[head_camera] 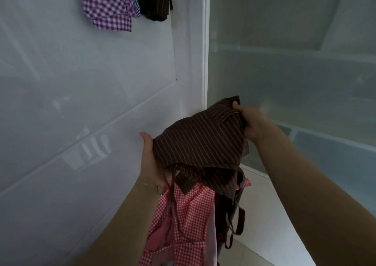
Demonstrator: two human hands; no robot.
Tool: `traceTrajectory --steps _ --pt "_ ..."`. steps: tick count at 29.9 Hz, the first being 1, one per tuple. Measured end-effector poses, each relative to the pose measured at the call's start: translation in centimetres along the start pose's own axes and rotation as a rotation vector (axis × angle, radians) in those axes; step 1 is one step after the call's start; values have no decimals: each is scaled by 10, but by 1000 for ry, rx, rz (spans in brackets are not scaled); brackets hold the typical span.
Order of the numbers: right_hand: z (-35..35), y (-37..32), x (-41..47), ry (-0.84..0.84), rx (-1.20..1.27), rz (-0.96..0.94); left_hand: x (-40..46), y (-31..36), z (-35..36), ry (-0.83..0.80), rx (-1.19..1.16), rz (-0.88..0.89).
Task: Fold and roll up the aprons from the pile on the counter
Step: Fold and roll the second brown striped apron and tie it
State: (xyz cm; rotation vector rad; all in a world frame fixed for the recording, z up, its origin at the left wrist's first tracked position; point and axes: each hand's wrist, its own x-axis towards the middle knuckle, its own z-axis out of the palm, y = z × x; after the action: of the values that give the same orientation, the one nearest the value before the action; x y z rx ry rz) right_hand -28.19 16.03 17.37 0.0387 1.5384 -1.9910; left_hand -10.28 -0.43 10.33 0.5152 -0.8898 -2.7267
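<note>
Both my hands hold up a bunched brown apron with thin pale stripes (200, 141) above the white counter (61, 123). My left hand (149, 160) grips its lower left edge, thumb on top. Its upper right corner is pinched by my right hand (247, 121). Brown ties dangle below it. Under the brown apron lies a red-and-white checked apron (187, 225), draped toward me at the counter's near edge. At the far end of the counter sit a purple-and-white checked roll (109, 7) and a dark brown striped roll (155, 1).
The counter's right edge (205, 62) runs from far to near; beyond it is a grey-green frosted panel (295, 72). A pale tiled floor (264, 235) shows at the lower right.
</note>
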Motion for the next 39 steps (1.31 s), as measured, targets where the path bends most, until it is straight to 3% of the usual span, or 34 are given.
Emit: traceTrajectory --steps 5,13,20,22,26,30,33,36,39 --pt "-8 -6 1 -81 5 -17 -7 1 13 -210 19 -20" --pt "-32 6 24 159 -41 -223 -13 37 -8 -270 358 -255" --pt "-22 6 30 206 -1 -237 -18 32 -13 -386 555 -309" --pt "-23 5 31 222 -16 -239 -16 36 -16 -299 721 -274" --pt "-30 5 37 296 -173 -298 -4 47 -33 44 1011 -244" --pt "-28 10 42 348 -545 -404 4 55 -50 357 1625 -59" --pt "-26 11 42 315 -690 -272 4 57 -58 419 1599 -13" --pt "-31 17 43 196 -827 -226 1 60 -54 341 1820 -94" --pt "-32 24 40 146 -540 -229 0 60 -56 232 1813 -345"
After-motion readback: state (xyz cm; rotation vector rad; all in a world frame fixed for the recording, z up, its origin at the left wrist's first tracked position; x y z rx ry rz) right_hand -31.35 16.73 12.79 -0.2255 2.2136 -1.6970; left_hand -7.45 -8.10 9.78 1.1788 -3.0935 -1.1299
